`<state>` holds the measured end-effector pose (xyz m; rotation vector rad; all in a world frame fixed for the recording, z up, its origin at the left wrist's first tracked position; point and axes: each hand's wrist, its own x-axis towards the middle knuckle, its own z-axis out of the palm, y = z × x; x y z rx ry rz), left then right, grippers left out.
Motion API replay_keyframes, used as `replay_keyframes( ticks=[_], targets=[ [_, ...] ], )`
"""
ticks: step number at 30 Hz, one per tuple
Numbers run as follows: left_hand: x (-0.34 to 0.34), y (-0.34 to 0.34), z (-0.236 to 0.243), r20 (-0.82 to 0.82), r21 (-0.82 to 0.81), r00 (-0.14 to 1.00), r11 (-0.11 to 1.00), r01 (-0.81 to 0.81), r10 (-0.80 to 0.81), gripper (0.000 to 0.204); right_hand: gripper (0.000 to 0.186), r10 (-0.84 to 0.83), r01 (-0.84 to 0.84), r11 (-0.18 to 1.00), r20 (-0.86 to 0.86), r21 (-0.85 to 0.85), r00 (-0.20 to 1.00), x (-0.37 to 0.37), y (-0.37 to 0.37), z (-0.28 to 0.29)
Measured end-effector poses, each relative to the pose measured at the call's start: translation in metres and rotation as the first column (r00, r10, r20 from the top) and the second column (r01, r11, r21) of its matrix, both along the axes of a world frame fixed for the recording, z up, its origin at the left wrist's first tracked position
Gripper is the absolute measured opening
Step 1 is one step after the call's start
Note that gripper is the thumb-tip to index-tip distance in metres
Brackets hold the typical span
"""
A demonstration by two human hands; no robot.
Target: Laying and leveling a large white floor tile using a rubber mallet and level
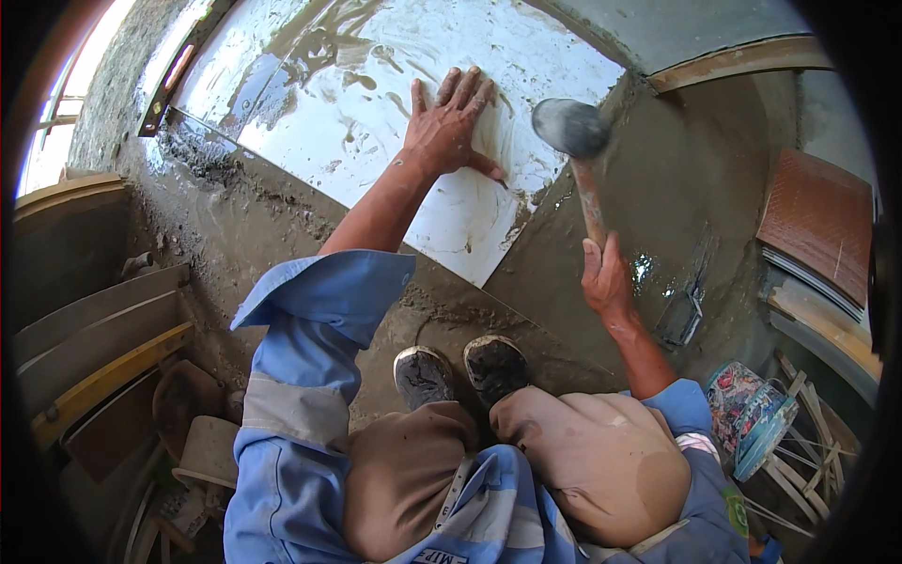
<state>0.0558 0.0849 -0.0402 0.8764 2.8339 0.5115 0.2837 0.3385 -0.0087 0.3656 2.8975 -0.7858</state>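
My left hand lies flat with fingers spread on a white floor tile smeared with wet grey mortar. In my right hand is the wooden handle of a rubber mallet. Its dark, rounded head, pale on one side, is at the tile's right edge; whether it touches the tile I cannot tell. Wet mortar spreads to the right of the tile and along its near edge. A trowel rests in the mortar to the right of my right hand.
A spirit level lies at the far left. Stacked brown tiles stand on the right, above a patterned bucket and wood strips. Boards and a beige bucket crowd the left. My shoes are on the floor just below the tile.
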Motion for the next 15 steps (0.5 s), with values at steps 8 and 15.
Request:
replay_keyframes(
  ticks=[8, 15],
  targets=[
    [-0.001, -0.004, 0.006, 0.025, -0.049, 1.0, 0.999, -0.014, 0.015, 0.147, 0.039, -0.226, 0.045, 0.869, -0.315, -0.492, 0.922, -0.055, 0.002, 0.067],
    [0.001, -0.002, 0.006, 0.008, -0.053, 1.0, 0.999, -0.012, 0.013, 0.148, 0.041, -0.05, 0.029, 0.995, -0.224, -0.098, 0.973, -0.034, 0.019, 0.001]
  ],
)
